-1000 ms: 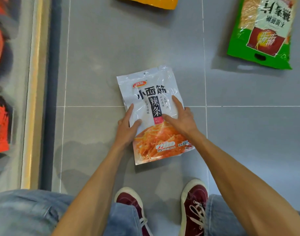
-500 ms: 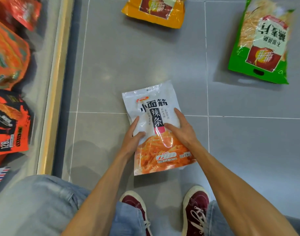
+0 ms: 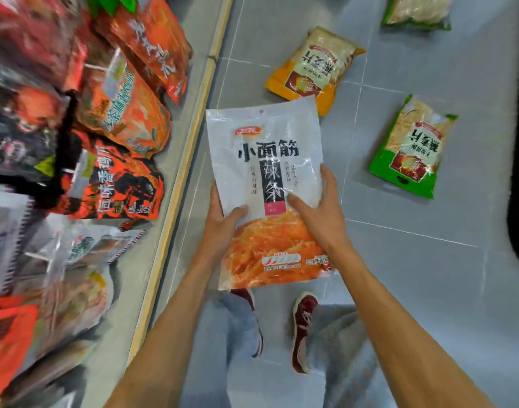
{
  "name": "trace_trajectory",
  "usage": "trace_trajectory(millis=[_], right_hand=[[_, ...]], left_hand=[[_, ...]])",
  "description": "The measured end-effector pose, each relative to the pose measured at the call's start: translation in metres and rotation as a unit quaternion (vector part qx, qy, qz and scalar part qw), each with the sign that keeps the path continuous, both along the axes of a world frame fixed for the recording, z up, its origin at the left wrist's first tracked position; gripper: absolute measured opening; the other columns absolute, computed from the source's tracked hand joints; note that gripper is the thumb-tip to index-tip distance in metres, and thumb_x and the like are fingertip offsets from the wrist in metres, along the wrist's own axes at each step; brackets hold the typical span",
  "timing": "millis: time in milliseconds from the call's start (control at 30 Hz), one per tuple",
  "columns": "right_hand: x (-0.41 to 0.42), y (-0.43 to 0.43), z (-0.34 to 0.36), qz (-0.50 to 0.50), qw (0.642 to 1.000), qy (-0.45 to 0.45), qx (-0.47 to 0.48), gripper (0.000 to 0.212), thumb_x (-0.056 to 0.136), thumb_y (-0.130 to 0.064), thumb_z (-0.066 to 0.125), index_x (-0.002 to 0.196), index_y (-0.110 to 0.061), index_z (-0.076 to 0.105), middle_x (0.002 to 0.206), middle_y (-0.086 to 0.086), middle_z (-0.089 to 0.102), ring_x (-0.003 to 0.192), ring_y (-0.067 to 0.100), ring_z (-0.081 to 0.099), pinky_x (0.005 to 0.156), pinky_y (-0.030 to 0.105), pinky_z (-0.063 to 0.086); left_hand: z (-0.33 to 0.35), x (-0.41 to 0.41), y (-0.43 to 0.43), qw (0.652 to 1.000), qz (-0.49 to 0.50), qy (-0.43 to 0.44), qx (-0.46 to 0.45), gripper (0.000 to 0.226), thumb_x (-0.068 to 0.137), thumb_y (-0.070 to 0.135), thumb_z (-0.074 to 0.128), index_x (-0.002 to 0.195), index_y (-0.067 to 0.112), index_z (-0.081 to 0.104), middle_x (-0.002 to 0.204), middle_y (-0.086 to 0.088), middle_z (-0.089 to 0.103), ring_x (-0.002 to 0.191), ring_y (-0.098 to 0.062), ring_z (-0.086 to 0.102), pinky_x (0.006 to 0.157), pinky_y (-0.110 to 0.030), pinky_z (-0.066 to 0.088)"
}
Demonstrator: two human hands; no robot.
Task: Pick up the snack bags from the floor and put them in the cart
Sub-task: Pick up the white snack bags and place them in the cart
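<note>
The person holds the white bag (image 3: 267,172) in both hands, raised off the floor (image 3: 429,275), its printed front to the camera and its top edge away from the body. The left hand (image 3: 220,225) has its grip on the bag's left edge, thumb on the front, fingers hidden behind. The right hand (image 3: 323,219) has its grip on the right edge, thumb across the front near the pink label, fingers along the side. The bag's lower edge covers part of the left shoe (image 3: 245,294); the right shoe (image 3: 303,328) shows below the bag. Just beyond the white bag's top right corner a yellow bag (image 3: 311,66) lies on the floor. Right of the white bag, well apart, lies a green bag (image 3: 411,148), and a second green bag (image 3: 417,10) lies farther off, cut by the frame's top. Left of the white bag runs a gold rim (image 3: 181,172), with orange bags (image 3: 125,107) heaped past it, blurred; whether this is the cart cannot be told
</note>
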State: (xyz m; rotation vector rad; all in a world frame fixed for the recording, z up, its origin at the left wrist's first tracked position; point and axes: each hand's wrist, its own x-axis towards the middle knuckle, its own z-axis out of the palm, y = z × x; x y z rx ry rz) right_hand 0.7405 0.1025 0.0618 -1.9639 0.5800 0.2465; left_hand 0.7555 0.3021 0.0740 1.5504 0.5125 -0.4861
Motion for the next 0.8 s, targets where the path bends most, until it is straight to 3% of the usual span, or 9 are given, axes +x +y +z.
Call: trace_trajectory(millis=[100, 267, 400, 467, 567, 633, 700, 800], right_hand=[[-0.007, 0.014, 0.085, 0.039, 0.999, 0.005, -0.002, 0.089, 0.082, -0.05, 0.072, 0.151, -0.041, 0.017, 0.149, -0.016, 0.041, 0.125, 0.011, 0.05, 0.101, 0.038, 0.046], [-0.03, 0.029, 0.216, 0.123, 0.992, 0.032, 0.002, 0.095, 0.076, -0.062, 0.071, 0.149, -0.046, 0.012, 0.146, -0.011, 0.047, 0.119, 0.02, 0.058, 0.096, 0.051, 0.053], [-0.048, 0.037, 0.294, 0.191, 0.981, -0.001, 0.015, 0.093, 0.079, -0.058, 0.07, 0.151, -0.042, 0.013, 0.144, -0.011, 0.049, 0.117, 0.013, 0.057, 0.096, 0.035, 0.05], [-0.053, 0.041, 0.325, 0.225, 0.974, -0.02, 0.024, 0.092, 0.078, -0.057, 0.07, 0.15, -0.043, 0.015, 0.143, -0.012, 0.052, 0.119, 0.013, 0.059, 0.099, 0.036, 0.049], [-0.066, 0.053, 0.363, 0.285, 0.956, -0.051, 0.047, 0.09, 0.072, -0.057, 0.07, 0.147, -0.045, 0.022, 0.14, -0.014, 0.054, 0.12, 0.014, 0.059, 0.1, 0.045, 0.051], [-0.076, 0.064, 0.386, 0.327, 0.941, -0.071, 0.057, 0.088, 0.072, -0.056, 0.07, 0.146, -0.044, 0.026, 0.139, -0.015, 0.055, 0.12, 0.013, 0.059, 0.098, 0.045, 0.051], [-0.089, 0.079, 0.408, 0.369, 0.922, -0.097, 0.061, 0.087, 0.073, -0.053, 0.071, 0.147, -0.041, 0.028, 0.14, -0.017, 0.053, 0.122, 0.012, 0.057, 0.1, 0.041, 0.049], [-0.116, 0.105, 0.436, 0.436, 0.886, -0.135, 0.083, 0.082, 0.078, -0.042, 0.073, 0.148, -0.038, 0.03, 0.14, -0.02, 0.05, 0.121, 0.006, 0.054, 0.098, 0.03, 0.046]], left_hand=[[0.086, -0.025, 0.011, 0.999, 0.049, 0.008, -0.021, 0.057, 0.098, 0.008, 0.058, 0.143, 0.037, 0.04, 0.115, 0.02, 0.066, 0.102, -0.003, 0.069, 0.068, -0.019, 0.056], [0.221, -0.081, 0.026, 0.993, 0.113, -0.011, -0.016, 0.057, 0.098, 0.009, 0.058, 0.146, 0.034, 0.042, 0.126, 0.013, 0.067, 0.107, -0.004, 0.068, 0.072, -0.02, 0.058], [0.304, -0.123, 0.026, 0.981, 0.193, -0.024, -0.01, 0.054, 0.099, 0.008, 0.057, 0.143, 0.035, 0.042, 0.121, 0.015, 0.065, 0.098, 0.002, 0.069, 0.064, -0.019, 0.056], [0.334, -0.145, 0.025, 0.972, 0.233, -0.04, -0.003, 0.055, 0.098, 0.008, 0.058, 0.144, 0.034, 0.043, 0.12, 0.015, 0.066, 0.103, -0.004, 0.069, 0.068, -0.024, 0.058], [0.368, -0.182, 0.027, 0.953, 0.296, -0.067, 0.009, 0.052, 0.096, 0.013, 0.061, 0.132, 0.049, 0.049, 0.126, 0.01, 0.065, 0.115, -0.016, 0.065, 0.088, -0.039, 0.059], [0.387, -0.209, 0.028, 0.941, 0.326, -0.091, 0.025, 0.053, 0.096, 0.018, 0.062, 0.135, 0.05, 0.049, 0.131, 0.013, 0.063, 0.119, -0.013, 0.062, 0.096, -0.042, 0.054], [0.406, -0.239, 0.031, 0.928, 0.356, -0.107, 0.036, 0.051, 0.097, 0.018, 0.061, 0.134, 0.051, 0.048, 0.126, 0.02, 0.065, 0.116, -0.006, 0.063, 0.094, -0.036, 0.052], [0.43, -0.287, 0.037, 0.898, 0.422, -0.116, 0.038, 0.053, 0.095, 0.024, 0.064, 0.131, 0.058, 0.045, 0.12, 0.023, 0.067, 0.113, -0.009, 0.064, 0.093, -0.041, 0.055]])
